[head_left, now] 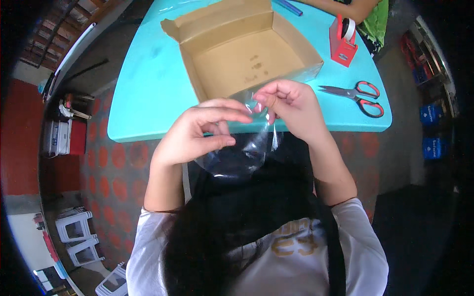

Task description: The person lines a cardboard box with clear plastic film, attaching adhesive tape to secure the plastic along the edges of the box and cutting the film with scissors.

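A piece of clear, shiny plastic film hangs at the table's near edge, in front of my dark apron; whether it is a bag or a loose sheet I cannot tell. My right hand pinches its upper part between thumb and fingertips. On its other side is my left hand, thumb and forefinger spread apart, with the forefinger's tip against the film. Just beyond both hands sits an open brown cardboard box, its lid folded back and a few dark stains on its bottom.
The turquoise table also bears scissors with red and black handles at the right and a red tape dispenser behind them. Another person's arm rests at the far right edge. White stools stand on the floor at left.
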`<act>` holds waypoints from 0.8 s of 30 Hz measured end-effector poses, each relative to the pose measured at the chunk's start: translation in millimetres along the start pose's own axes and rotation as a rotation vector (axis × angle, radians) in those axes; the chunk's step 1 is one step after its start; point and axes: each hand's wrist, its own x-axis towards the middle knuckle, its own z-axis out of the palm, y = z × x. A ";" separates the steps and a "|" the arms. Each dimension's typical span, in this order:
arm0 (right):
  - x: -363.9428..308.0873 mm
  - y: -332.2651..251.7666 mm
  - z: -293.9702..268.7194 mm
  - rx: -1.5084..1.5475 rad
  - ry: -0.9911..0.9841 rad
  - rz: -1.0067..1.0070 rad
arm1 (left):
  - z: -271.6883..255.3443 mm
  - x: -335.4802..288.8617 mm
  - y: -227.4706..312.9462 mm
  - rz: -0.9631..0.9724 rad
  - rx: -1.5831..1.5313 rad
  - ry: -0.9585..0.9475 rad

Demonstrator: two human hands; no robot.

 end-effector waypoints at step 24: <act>-97.0 -26.6 -199.2 -1.377 0.477 0.078 | -49.5 1.6 6.5 0.316 -0.124 0.163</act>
